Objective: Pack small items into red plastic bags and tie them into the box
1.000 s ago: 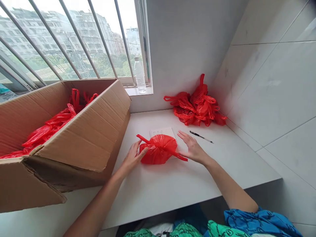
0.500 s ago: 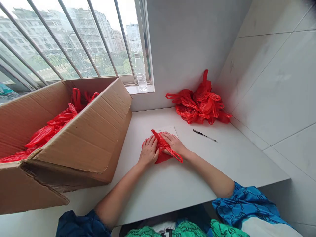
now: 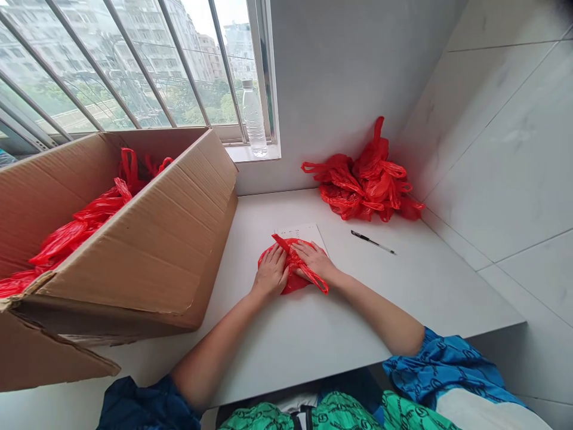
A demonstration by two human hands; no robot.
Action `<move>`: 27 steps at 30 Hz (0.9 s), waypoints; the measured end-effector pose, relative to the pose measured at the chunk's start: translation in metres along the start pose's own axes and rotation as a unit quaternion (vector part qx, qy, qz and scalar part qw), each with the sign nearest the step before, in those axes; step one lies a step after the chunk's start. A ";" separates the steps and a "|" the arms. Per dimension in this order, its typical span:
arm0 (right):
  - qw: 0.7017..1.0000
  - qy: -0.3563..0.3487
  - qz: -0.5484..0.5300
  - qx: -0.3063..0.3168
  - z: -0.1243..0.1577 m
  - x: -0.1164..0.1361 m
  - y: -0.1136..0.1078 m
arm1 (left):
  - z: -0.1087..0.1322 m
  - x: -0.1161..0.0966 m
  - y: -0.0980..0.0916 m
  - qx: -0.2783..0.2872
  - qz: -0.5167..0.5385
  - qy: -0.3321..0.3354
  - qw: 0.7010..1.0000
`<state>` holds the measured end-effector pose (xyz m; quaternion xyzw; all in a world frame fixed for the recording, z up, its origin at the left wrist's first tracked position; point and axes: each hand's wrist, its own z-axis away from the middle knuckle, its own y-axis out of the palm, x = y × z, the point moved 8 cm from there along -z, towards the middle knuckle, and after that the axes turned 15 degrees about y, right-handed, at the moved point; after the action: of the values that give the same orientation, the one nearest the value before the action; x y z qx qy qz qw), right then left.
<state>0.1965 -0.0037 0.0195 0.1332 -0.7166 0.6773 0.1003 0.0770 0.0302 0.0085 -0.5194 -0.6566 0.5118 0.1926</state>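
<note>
Filling the left of the view, a big cardboard box stands on the bench at about 9 o'clock from the hands, its open top showing a heap of red plastic bags. A loose pile of red bags sits in the corner at 1 o'clock, a water bottle on the sill at 12, a pen at 2. A second ago the red bag was puffed up with a hand either side; now it is squashed flat on a sheet of paper. The left hand and right hand both lie on it, fingers stretched flat and pressing down, gripping nothing; one handle strap runs between them toward 5 o'clock.
</note>
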 end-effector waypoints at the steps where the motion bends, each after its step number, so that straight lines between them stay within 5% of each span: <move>1: 1.000 0.000 0.000 0.000 0.000 0.000 0.000 | 0.000 0.000 -0.001 -0.002 0.004 -0.001 1.000; 7: 0.997 -0.006 -0.061 -0.043 0.003 0.003 -0.013 | 0.000 -0.005 -0.018 -0.056 0.072 0.009 0.996; 13: 0.969 -0.009 -0.238 -0.065 0.023 0.017 -0.065 | 0.017 -0.023 -0.069 -0.166 0.244 -0.032 0.955; 18: 0.894 0.004 -0.440 0.080 0.058 0.047 -0.088 | 0.033 -0.075 -0.121 -0.087 0.331 -0.044 0.938; 23: 0.901 -0.066 -0.421 0.084 0.089 0.079 -0.105 | 0.049 -0.126 -0.165 0.109 0.259 -0.014 0.960; 25: 0.905 -0.065 -0.414 0.078 0.092 0.076 -0.104 | 0.061 -0.132 -0.191 0.117 0.299 -0.034 0.947; 27: 0.910 -0.027 -0.411 0.042 0.089 0.058 -0.099 | 0.079 -0.119 -0.229 0.044 0.338 -0.097 0.935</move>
<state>0.1772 -0.1002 0.1265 0.4383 -0.5718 0.6021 0.3442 -0.0499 -0.0968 0.2099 -0.6499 -0.4340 0.6230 -0.0335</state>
